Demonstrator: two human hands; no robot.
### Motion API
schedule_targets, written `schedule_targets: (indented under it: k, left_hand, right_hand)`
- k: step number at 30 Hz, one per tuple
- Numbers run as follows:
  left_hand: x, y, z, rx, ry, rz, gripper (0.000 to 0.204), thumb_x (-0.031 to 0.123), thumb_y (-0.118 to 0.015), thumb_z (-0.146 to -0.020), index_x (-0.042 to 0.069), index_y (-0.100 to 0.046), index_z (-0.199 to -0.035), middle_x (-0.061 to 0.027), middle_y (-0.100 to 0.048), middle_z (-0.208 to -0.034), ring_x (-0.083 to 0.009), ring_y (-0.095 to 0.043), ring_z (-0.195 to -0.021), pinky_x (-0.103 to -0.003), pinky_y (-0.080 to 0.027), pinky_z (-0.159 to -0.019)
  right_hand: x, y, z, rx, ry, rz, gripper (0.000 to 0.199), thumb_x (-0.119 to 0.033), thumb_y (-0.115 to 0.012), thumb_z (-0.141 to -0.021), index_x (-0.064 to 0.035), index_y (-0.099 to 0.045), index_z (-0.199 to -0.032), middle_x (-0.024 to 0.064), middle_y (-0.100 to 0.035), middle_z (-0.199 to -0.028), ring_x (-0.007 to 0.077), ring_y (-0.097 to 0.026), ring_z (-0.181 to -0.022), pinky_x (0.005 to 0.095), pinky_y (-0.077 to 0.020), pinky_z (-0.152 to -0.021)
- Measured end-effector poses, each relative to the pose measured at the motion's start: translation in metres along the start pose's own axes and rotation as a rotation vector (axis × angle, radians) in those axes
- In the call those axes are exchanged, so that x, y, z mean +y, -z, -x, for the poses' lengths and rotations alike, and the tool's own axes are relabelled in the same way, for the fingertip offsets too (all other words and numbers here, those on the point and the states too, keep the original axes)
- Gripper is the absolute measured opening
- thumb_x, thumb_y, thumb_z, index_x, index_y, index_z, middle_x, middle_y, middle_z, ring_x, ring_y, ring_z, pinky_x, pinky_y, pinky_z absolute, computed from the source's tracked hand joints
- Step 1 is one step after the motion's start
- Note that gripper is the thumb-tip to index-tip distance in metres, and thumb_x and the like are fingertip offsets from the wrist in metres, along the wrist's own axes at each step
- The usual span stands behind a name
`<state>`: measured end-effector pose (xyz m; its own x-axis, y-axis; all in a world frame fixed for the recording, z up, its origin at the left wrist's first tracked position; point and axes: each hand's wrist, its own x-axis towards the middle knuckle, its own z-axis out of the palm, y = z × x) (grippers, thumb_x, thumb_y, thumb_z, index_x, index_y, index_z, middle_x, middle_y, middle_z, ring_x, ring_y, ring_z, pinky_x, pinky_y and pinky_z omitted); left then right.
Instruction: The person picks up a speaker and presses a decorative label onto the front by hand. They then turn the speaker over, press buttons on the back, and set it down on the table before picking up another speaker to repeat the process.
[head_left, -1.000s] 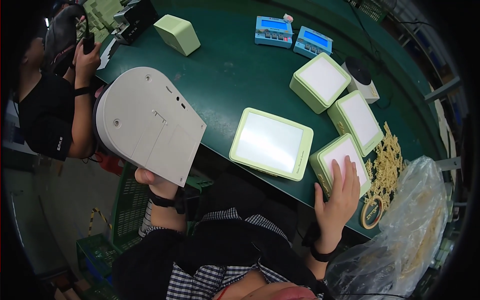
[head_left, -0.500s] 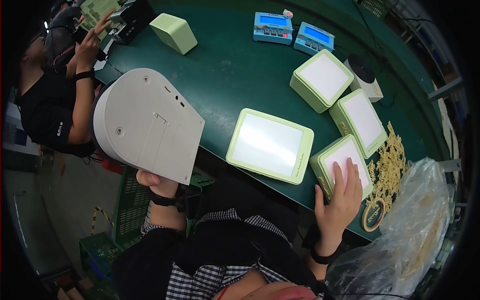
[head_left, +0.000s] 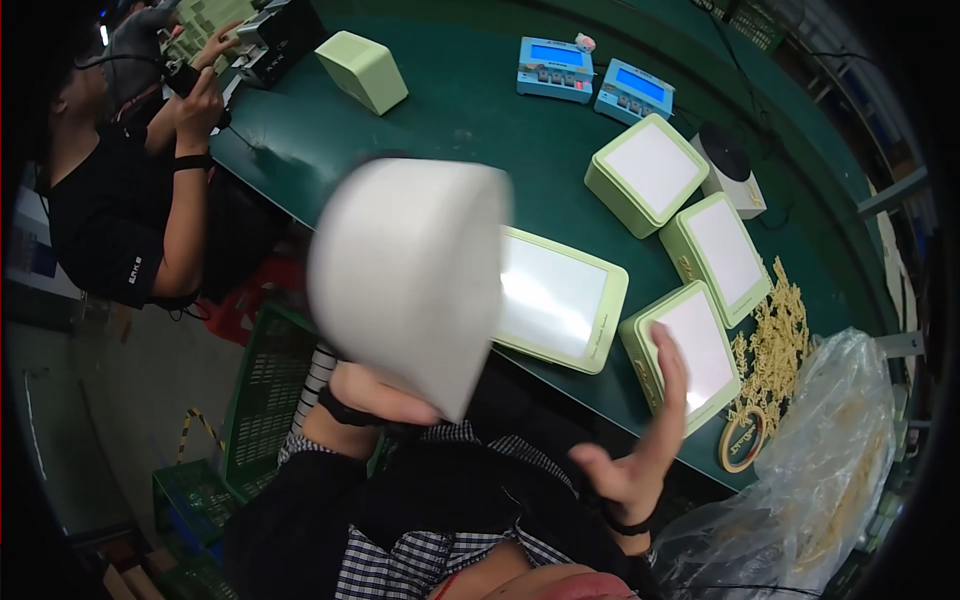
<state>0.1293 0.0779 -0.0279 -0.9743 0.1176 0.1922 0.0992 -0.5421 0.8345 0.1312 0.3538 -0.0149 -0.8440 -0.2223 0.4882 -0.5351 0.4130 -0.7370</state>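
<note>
My left hand [head_left: 375, 392] grips the lower edge of a white round-ended device housing [head_left: 405, 270], blurred by motion and held up over the table's near edge. Its far fingers are hidden behind it. My right hand [head_left: 640, 455] is lifted off the table with thumb and fingers apart, holding nothing. It is nearest to a light green box with a pale top panel [head_left: 690, 345], its fingertips in front of that panel. A flat light green framed panel [head_left: 555, 300] lies on the table, partly covered by the white housing.
Two more green boxes [head_left: 650, 172] [head_left: 718, 250] stand farther right, beside a white unit with a black round top [head_left: 728, 155]. Yellowish small parts [head_left: 775, 335], a tape roll [head_left: 743, 440] and a clear plastic bag [head_left: 830, 430] lie right. Two blue devices [head_left: 555, 68] stand behind. A co-worker [head_left: 130, 200] works left.
My left hand has brought the white housing rightward and turned it, so its flat ported face no longer shows. My right hand has come off the nearest green box and drawn back toward me.
</note>
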Motion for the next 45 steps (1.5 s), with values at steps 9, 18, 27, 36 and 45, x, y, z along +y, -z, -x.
schedule_targets:
  k: [9,18,27,36,45]
  left_hand:
    - [-0.043,-0.077,-0.042,-0.317,-0.139,-0.489,0.133,0.029,-0.098,-0.052,0.001,-0.004,-0.142,-0.0224,-0.034,-0.131,-0.0319,-0.042,-0.124,-0.041,-0.038,-0.105]
    - [-0.063,-0.102,-0.052,-0.485,-0.35,-0.694,0.12,0.073,-0.076,-0.063,-0.001,-0.018,-0.138,-0.0192,-0.038,-0.13,-0.0318,-0.039,-0.117,-0.046,-0.03,-0.103]
    - [-0.027,-0.112,-0.098,-0.938,-0.531,-0.793,0.108,0.073,-0.071,-0.066,0.0,-0.031,-0.134,-0.013,-0.051,-0.118,-0.0314,-0.046,-0.112,-0.044,-0.022,-0.104]
    - [-0.057,-0.112,-0.239,-0.446,-0.086,-1.649,0.12,0.072,-0.075,-0.062,-0.006,-0.032,-0.142,-0.0263,-0.05,-0.129,-0.0429,-0.052,-0.118,-0.046,-0.043,-0.101]
    - [-0.057,-0.042,-0.29,-0.799,0.197,-1.805,0.126,0.05,-0.086,-0.055,0.008,-0.02,-0.154,-0.0243,-0.044,-0.14,-0.0391,-0.038,-0.136,-0.051,-0.035,-0.109]
  right_hand:
    - [0.011,-0.036,0.025,0.002,-0.462,-0.764,0.096,-0.048,-0.083,-0.069,-0.0015,-0.042,-0.142,0.0185,-0.043,-0.147,0.0366,-0.039,-0.137,0.0489,-0.0277,-0.113]
    - [0.017,-0.01,0.054,0.206,-0.489,-0.805,0.095,-0.047,-0.081,-0.07,-0.0011,-0.04,-0.143,0.0188,-0.041,-0.147,0.0366,-0.038,-0.137,0.0494,-0.0271,-0.113]
    - [0.028,0.013,0.068,0.389,-0.407,-0.865,0.093,-0.045,-0.08,-0.072,-0.0007,-0.039,-0.143,0.0191,-0.04,-0.148,0.0367,-0.037,-0.138,0.05,-0.0266,-0.114]
    - [0.038,0.04,0.058,0.601,-0.269,-0.823,0.092,-0.044,-0.078,-0.073,-0.0003,-0.038,-0.144,0.0194,-0.039,-0.149,0.0368,-0.037,-0.138,0.0505,-0.026,-0.114]
    - [0.036,0.061,0.102,0.847,-0.241,-0.7,0.091,-0.043,-0.076,-0.075,0.0002,-0.037,-0.145,0.0197,-0.038,-0.149,0.0369,-0.036,-0.139,0.051,-0.0255,-0.114]
